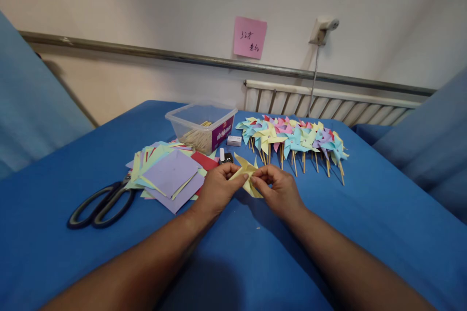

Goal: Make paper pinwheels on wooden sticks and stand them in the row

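A yellow paper pinwheel (255,190), its corners folded toward the middle, is held up between both hands above the blue cloth. My left hand (221,185) pinches its left side, the thumb lying near the centre. On the other side my right hand (278,188) grips it with thumb and forefinger close to the centre. Whether a pin is between those fingertips I cannot make out. Just behind my left hand stands a small dark bottle with a white cap (222,156), partly covered by the fingers.
A pile of coloured paper squares (171,170) lies at left, with dark-handled scissors (102,204) beside it. Behind are a clear plastic tub (200,126) of sticks and a small white box (234,141). Several finished pinwheels (294,141) lie at right on the blue-covered table (365,214).
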A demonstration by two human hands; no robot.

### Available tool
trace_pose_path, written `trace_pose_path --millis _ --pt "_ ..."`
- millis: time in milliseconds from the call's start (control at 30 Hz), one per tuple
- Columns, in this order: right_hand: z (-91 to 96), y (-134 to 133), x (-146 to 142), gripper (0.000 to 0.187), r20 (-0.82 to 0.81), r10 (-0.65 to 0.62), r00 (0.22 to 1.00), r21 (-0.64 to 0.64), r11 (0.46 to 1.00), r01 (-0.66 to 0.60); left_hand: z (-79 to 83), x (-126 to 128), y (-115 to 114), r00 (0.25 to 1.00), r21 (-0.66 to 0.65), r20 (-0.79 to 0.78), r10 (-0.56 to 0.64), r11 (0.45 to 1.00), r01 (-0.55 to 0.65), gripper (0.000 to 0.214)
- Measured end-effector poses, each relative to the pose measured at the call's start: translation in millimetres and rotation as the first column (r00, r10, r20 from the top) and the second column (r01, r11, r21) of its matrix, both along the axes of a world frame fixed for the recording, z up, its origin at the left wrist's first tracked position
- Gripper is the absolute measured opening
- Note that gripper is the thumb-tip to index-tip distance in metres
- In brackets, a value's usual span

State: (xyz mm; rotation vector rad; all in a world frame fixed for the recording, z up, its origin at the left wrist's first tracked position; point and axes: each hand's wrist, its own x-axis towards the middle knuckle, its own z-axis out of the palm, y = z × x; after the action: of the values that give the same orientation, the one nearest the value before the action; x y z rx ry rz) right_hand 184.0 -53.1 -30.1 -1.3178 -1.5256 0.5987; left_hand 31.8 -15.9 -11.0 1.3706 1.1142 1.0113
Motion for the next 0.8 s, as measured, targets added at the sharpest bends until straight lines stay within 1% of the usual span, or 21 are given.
trace_pose_path --millis 200,333,433,600,800 --pt "1.4 -2.1 -1.9 0.007 0.009 -0.033 0.999 0.006 0.999 0.033 0.1 -1.0 -2.1 1.0 0.013 -0.022 -0.019 1.0 0.019 0.021" --pt "2.4 -3.2 -1.5 0.008 -0.019 -0.037 0.999 -0.004 0.999 0.037 3.5 -1.7 -4.0 0.999 0.009 -0.01 -0.049 0.999 0.049 0.021" --pt "3.7 -3.6 -0.7 0.007 -0.035 -0.039 0.999 -0.012 0.999 0.039 6.5 -1.4 -5.5 0.998 -0.014 0.002 -0.066 0.998 0.066 0.018" --pt "4.7 -4.1 0.0 0.005 -0.038 -0.034 0.999 -0.015 0.999 0.033 8.6 -0.3 -7.3 0.998 -0.041 0.023 -0.06 0.997 0.061 0.018" --pt "3.2 -3.5 1.5 0.006 -0.04 -0.041 0.998 -0.035 0.999 0.04 8.5 -0.5 -7.4 0.995 -0.123 0.076 -0.068 0.989 0.077 0.02"
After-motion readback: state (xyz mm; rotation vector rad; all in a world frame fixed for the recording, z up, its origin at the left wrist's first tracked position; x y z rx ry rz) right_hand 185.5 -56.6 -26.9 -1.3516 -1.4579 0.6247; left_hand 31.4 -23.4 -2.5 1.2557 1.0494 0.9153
